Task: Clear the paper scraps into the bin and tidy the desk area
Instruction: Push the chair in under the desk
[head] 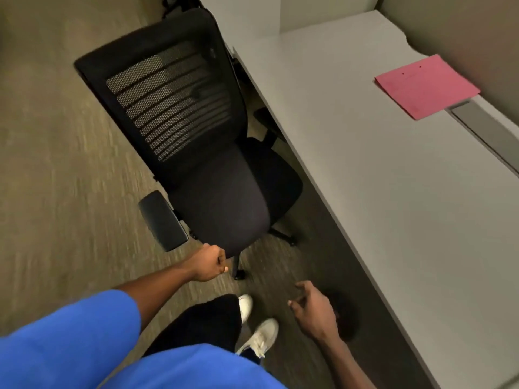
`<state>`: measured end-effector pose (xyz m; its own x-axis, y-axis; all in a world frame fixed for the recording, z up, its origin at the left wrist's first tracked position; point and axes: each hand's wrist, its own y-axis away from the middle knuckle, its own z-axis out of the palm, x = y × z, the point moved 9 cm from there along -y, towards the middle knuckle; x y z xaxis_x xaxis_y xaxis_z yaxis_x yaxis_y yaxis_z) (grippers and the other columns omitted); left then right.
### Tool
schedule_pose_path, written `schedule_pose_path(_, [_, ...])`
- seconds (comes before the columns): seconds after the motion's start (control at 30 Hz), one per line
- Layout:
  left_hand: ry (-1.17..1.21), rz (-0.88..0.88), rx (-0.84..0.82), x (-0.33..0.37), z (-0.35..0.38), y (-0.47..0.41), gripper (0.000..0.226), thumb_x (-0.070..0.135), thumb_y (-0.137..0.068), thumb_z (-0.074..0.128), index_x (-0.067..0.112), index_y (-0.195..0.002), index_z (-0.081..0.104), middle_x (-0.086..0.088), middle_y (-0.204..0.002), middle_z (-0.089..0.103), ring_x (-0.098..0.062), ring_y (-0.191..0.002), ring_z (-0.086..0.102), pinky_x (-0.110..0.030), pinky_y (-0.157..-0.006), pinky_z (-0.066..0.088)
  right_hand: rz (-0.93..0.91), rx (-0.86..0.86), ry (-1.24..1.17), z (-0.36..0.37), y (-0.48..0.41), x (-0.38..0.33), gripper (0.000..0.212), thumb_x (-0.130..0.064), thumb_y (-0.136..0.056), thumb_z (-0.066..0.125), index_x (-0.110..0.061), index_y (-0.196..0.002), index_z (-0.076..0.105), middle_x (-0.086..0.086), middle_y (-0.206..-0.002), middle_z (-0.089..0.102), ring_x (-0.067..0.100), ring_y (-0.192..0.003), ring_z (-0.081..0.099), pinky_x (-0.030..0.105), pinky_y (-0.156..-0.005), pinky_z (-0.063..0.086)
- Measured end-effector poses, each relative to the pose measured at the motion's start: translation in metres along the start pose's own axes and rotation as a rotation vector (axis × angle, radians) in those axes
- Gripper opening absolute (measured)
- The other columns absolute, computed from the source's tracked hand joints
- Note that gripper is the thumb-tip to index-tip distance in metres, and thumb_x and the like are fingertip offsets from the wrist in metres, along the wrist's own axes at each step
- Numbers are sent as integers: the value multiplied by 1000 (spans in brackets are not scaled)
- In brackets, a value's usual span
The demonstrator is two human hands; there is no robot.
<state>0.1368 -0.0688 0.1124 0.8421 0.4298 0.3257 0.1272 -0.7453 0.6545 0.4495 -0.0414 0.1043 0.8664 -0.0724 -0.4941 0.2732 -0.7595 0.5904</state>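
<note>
The grey desk (393,178) runs along the right side, with a pink paper folder (427,85) lying flat near its far edge. My left hand (209,262) is closed in a fist just at the front edge of the black office chair's seat (224,197); whether it touches the seat is unclear. My right hand (314,310) hangs over the carpet near the desk's front edge, fingers apart and holding nothing. Behind it, a dark round shape (346,315) sits under the desk, too blurred to identify.
The black mesh-back chair (174,99) stands turned sideways beside the desk, one armrest (161,220) sticking out towards me. My white shoes (261,335) are on the carpet below. A grey cable slot (483,130) runs along the desk's back edge by the partition wall.
</note>
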Motion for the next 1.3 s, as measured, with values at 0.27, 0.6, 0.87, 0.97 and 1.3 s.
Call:
schedule_pose_path(0.27, [44, -41, -7, -54, -7, 23, 21, 31, -94, 75, 11, -90, 76, -6, -93, 78, -22, -92, 73, -39, -88, 59, -62, -45, 22, 43, -1, -57, 50, -37, -94, 73, -30, -140, 54, -3, -121, 71, 17, -111, 69, 36, -90, 56])
schedule_pose_path(0.6, [48, -22, 92, -179, -109, 6, 25, 33, -95, 76, 11, -83, 74, -3, -80, 74, -21, -78, 69, -34, -74, 52, -71, -20, 116, 91, -51, -174, 47, -41, -93, 68, -31, -136, 52, -2, -129, 69, 24, -121, 66, 40, -94, 56])
schedule_pose_path(0.87, [139, 61, 292, -297, -285, -34, 19, 26, -97, 75, 13, -83, 74, -8, -77, 77, -32, -78, 74, -42, -76, 57, 15, 41, -58, 169, -103, -307, 60, -49, -87, 73, -30, -140, 52, -3, -127, 70, 24, -122, 66, 41, -99, 56])
schedule_pose_path(0.97, [142, 121, 342, -316, -348, -52, 20, 32, -93, 80, 16, -85, 72, -3, -76, 75, -24, -71, 71, -43, -73, 57, 12, 80, -28, 192, -111, -351, 67, -59, -83, 74, -32, -139, 50, -1, -130, 62, 26, -125, 62, 44, -100, 55])
schedule_pose_path(1.3, [679, 326, 384, -278, -459, -84, 64, 57, -84, 82, 20, -134, 68, 10, -128, 77, -9, -122, 71, -35, -109, 54, 34, 130, 317, 232, -124, -398, 74, -53, -87, 67, -16, -147, 44, 8, -140, 49, 31, -131, 46, 47, -95, 57])
